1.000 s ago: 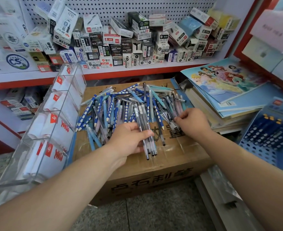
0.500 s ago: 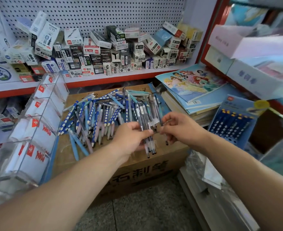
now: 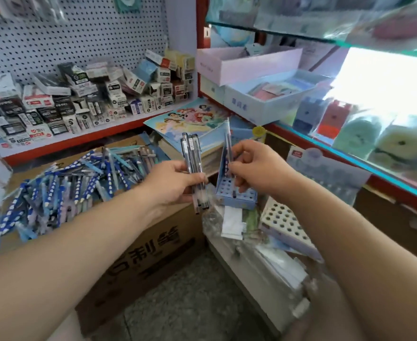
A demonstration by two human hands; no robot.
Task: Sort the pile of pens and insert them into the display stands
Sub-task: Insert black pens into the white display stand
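L hand [image 3: 175, 183] grip was curled round a bundle of dark pens [image 3: 192, 153], held upright. R hand [image 3: 254, 168] grip pinched one pen [image 3: 228, 141], tip down at holed top of blue display stand [image 3: 239, 201], 6 o'clock of that hand; in a hole or not, can't tell. Pen pile [image 3: 79, 178] lay on cardboard box [image 3: 141, 257] at 9 o'clock. White holed stand [image 3: 283, 222] sat approx. 4 o'clock of blue one.

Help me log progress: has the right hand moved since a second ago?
Yes. The right hand left the pen pile on the cardboard box, moving rightward past the box's edge; it now pinches one pen above the blue display stand.
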